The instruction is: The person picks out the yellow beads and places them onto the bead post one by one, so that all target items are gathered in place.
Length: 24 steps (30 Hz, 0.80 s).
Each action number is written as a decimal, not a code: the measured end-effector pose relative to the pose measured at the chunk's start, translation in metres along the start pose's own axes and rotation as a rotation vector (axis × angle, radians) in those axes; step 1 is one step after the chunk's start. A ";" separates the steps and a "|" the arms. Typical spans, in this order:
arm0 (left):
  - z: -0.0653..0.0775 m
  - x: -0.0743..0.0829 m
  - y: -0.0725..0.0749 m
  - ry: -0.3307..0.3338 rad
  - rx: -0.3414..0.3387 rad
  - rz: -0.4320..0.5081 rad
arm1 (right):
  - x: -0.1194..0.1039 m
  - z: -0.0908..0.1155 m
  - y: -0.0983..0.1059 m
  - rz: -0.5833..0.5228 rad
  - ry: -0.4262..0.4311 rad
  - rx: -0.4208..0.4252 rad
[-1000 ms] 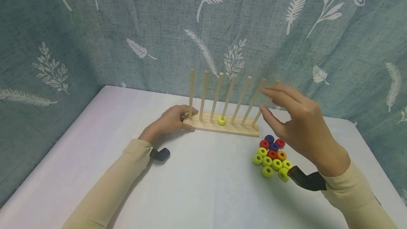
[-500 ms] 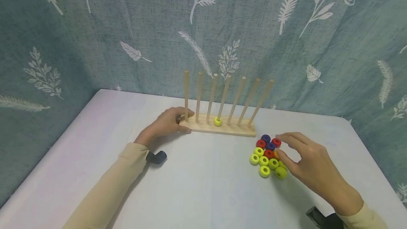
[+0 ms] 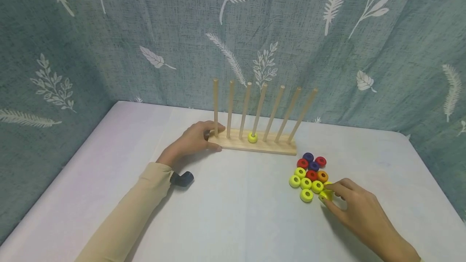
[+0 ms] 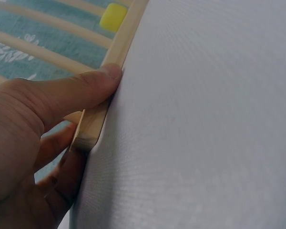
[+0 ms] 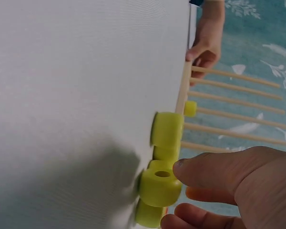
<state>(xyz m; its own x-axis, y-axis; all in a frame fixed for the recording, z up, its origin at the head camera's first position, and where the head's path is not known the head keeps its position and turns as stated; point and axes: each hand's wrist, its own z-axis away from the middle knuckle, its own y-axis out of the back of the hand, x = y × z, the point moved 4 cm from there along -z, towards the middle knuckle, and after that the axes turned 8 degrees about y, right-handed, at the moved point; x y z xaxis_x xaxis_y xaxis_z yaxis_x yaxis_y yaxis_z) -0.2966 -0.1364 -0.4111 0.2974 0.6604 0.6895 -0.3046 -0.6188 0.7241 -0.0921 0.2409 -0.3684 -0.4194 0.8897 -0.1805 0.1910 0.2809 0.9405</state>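
Observation:
A wooden peg rack (image 3: 271, 147) with a row of upright dowels stands toward the back, one yellow bead (image 3: 253, 137) at the foot of its middle dowel. My left hand (image 3: 193, 138) grips the rack's left end, the thumb (image 4: 93, 86) along the front edge and the fingers behind. To the right of the rack, my right hand (image 3: 360, 209) pinches a tilted yellow bead (image 5: 157, 191) between thumb and fingers, at the near right corner of a bead cluster. The bead's hole shows in the right wrist view; the far fingertips are partly hidden behind it.
Loose yellow beads (image 3: 306, 183), red beads (image 3: 302, 163), dark blue beads (image 3: 308, 157) and an orange bead (image 3: 322, 176) lie together on the white table (image 3: 218, 205). A patterned green curtain (image 3: 189, 31) hangs behind the table.
My right hand has come down from near the rack's right dowels to the near edge of the bead cluster and taken hold of a yellow bead. My left hand keeps its grip.

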 end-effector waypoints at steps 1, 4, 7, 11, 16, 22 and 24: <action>0.000 0.000 0.000 0.000 0.000 0.000 | 0.000 0.001 -0.001 0.002 -0.007 -0.013; 0.000 0.000 -0.001 -0.001 -0.002 0.003 | 0.000 0.003 -0.005 -0.006 -0.013 -0.027; 0.000 0.000 0.000 -0.006 -0.002 0.008 | -0.001 0.004 -0.007 -0.010 -0.019 -0.030; 0.000 0.001 0.000 -0.001 -0.002 0.013 | -0.003 0.006 -0.009 -0.029 -0.032 -0.032; 0.000 0.001 0.000 0.006 -0.008 0.015 | -0.009 0.008 -0.010 -0.081 -0.021 -0.048; 0.002 0.001 0.001 0.014 -0.007 0.017 | -0.016 0.010 -0.014 -0.092 -0.009 -0.108; 0.002 0.001 0.001 0.015 -0.004 0.014 | -0.018 0.011 -0.014 -0.095 0.001 -0.113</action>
<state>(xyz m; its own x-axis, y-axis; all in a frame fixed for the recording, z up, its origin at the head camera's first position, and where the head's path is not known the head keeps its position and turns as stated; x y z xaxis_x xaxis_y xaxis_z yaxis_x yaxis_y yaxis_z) -0.2950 -0.1369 -0.4098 0.2793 0.6578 0.6994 -0.3128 -0.6264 0.7140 -0.0776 0.2246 -0.3811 -0.4319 0.8606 -0.2697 0.0491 0.3210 0.9458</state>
